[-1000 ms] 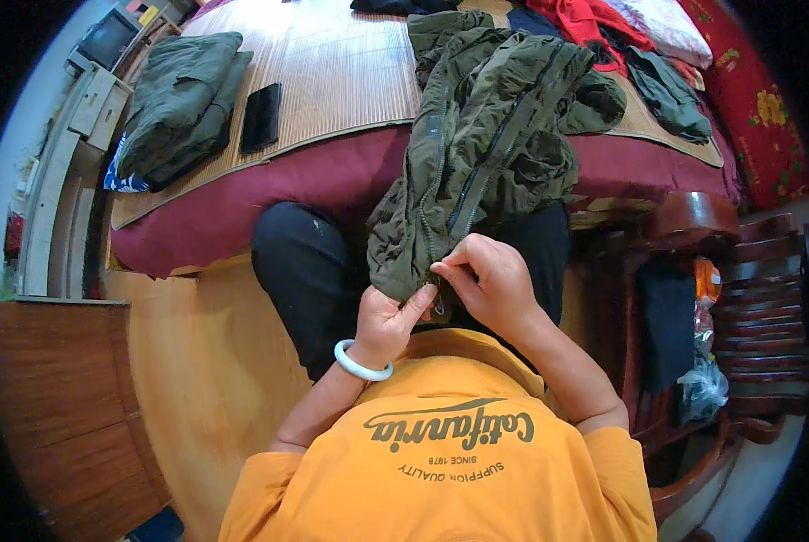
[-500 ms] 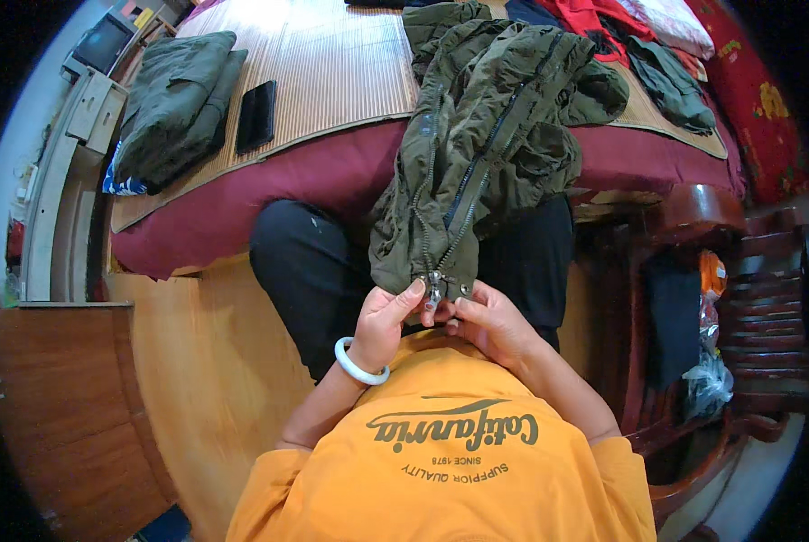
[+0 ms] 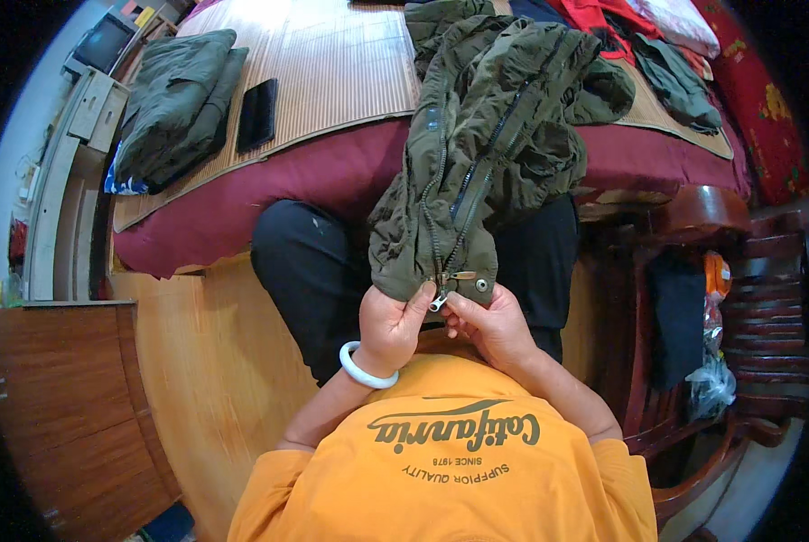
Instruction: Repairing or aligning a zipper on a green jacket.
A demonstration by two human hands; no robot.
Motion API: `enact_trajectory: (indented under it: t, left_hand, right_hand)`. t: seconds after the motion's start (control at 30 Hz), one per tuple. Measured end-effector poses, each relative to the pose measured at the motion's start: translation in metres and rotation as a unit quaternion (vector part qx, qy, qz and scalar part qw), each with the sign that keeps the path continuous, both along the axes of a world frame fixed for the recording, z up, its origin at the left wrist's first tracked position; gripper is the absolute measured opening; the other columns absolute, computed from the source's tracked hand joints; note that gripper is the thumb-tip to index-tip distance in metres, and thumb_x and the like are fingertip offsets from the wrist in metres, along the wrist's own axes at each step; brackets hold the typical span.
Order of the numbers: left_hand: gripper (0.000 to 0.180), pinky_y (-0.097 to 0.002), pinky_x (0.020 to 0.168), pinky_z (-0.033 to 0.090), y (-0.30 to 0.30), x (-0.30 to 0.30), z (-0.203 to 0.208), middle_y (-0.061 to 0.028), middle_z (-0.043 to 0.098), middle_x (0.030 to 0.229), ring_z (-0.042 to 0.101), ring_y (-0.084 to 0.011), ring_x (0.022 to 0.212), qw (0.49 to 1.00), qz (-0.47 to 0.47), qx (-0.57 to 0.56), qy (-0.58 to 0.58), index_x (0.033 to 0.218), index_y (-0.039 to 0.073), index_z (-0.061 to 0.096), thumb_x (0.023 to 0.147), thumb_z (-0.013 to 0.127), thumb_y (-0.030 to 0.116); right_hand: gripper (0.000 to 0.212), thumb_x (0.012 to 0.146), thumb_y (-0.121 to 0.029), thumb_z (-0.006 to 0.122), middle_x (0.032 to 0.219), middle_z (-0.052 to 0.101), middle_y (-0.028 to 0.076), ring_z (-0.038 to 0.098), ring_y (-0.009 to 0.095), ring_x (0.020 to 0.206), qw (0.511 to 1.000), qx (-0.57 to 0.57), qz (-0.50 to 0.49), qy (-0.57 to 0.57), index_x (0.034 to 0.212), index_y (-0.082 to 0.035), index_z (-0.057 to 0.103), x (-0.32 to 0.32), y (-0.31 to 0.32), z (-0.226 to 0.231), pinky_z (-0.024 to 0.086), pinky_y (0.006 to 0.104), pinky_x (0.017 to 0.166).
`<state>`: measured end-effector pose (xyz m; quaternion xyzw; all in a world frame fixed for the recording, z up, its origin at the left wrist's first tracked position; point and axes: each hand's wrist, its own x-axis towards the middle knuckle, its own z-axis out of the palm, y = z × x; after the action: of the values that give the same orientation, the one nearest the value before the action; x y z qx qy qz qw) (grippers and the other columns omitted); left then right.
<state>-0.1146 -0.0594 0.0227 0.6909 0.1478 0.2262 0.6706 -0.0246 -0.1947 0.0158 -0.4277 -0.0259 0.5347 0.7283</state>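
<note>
A dark green jacket [image 3: 526, 135] stretches from the mat-covered bed down over my lap, its zipper tracks meeting at the hem. My left hand [image 3: 390, 331] is closed on the hem, thumb pressed beside the end of the zipper. Just below the hem, a silvery zipper pull [image 3: 438, 303] shows between both thumbs. Close by, my right hand [image 3: 495, 327] pinches at the zipper end, under a snap button [image 3: 482, 285] on the jacket's corner. Which exact part the right fingertips grip is partly hidden. A white bangle [image 3: 366, 367] circles my left wrist.
Folded green clothes [image 3: 174, 104] and a black phone [image 3: 256, 116] lie on the bed mat [image 3: 319, 63] at left. More clothing [image 3: 675, 81] is heaped at the far right. A dark wooden chair [image 3: 761, 307] with bags stands to my right, a wooden cabinet [image 3: 70, 415] to my left.
The jacket's hem has turned, so the snap button and a tan tab now show near the zipper end. Both hands have shifted slightly, staying at the hem.
</note>
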Motion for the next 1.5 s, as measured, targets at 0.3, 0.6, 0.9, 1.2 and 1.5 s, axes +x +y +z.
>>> enact_trajectory:
  t: [0.3,0.6,0.9,1.2,1.5]
  left_hand:
    - [0.018,-0.0232,0.066,0.047,0.009,-0.017,-0.020,-0.0052,0.065,0.089,0.058,-0.0113,0.075,0.967,-0.098,-0.235,0.011,0.105,0.000,0.061,0.097,0.051,0.011]
    - [0.020,-0.0240,0.067,0.049,-0.007,-0.005,-0.008,-0.0051,0.065,0.091,0.059,-0.0106,0.078,0.969,-0.051,-0.240,-0.029,0.106,-0.002,0.060,0.098,0.048,0.011]
    - [0.019,-0.0230,0.070,0.047,-0.002,0.003,-0.007,-0.0032,0.065,0.090,0.057,-0.0094,0.075,0.998,-0.022,-0.059,-0.029,0.108,-0.001,0.060,0.098,0.050,0.010]
    - [0.020,-0.0237,0.074,0.047,-0.005,0.007,-0.004,-0.0048,0.066,0.092,0.059,-0.0103,0.080,0.999,-0.027,-0.034,-0.017,0.110,-0.002,0.061,0.096,0.051,0.009]
    - [0.017,-0.0229,0.067,0.043,0.004,0.001,-0.018,-0.0026,0.063,0.090,0.053,-0.0102,0.072,0.999,-0.052,0.009,-0.007,0.108,-0.001,0.060,0.095,0.052,0.007]
  right_hand:
    - [0.014,0.089,-0.007,0.063,0.092,0.066,0.008,0.062,0.016,0.079,0.996,0.060,-0.044,-0.059,0.102,-0.003,0.061,-0.001,0.003,-0.016,0.053,0.0302,0.070]
    - [0.018,0.089,-0.012,0.064,0.091,0.065,0.006,0.062,0.013,0.075,0.997,0.060,-0.017,-0.049,0.104,-0.002,0.061,0.002,0.000,-0.014,0.054,0.0281,0.070]
    - [0.015,0.082,-0.006,0.068,0.081,0.062,0.004,0.059,0.011,0.065,0.999,-0.017,0.039,0.016,0.096,-0.003,0.062,0.012,-0.001,0.018,0.053,0.0254,0.061]
    - [0.014,0.086,-0.012,0.067,0.075,0.061,0.004,0.056,0.010,0.057,0.985,-0.068,0.113,0.108,0.095,-0.003,0.064,0.017,-0.006,0.023,0.049,0.0250,0.055]
    - [0.015,0.090,-0.017,0.061,0.071,0.060,0.001,0.043,0.005,0.048,0.976,-0.012,0.018,0.216,0.090,-0.003,0.062,0.012,-0.010,0.020,0.038,0.0212,0.049]
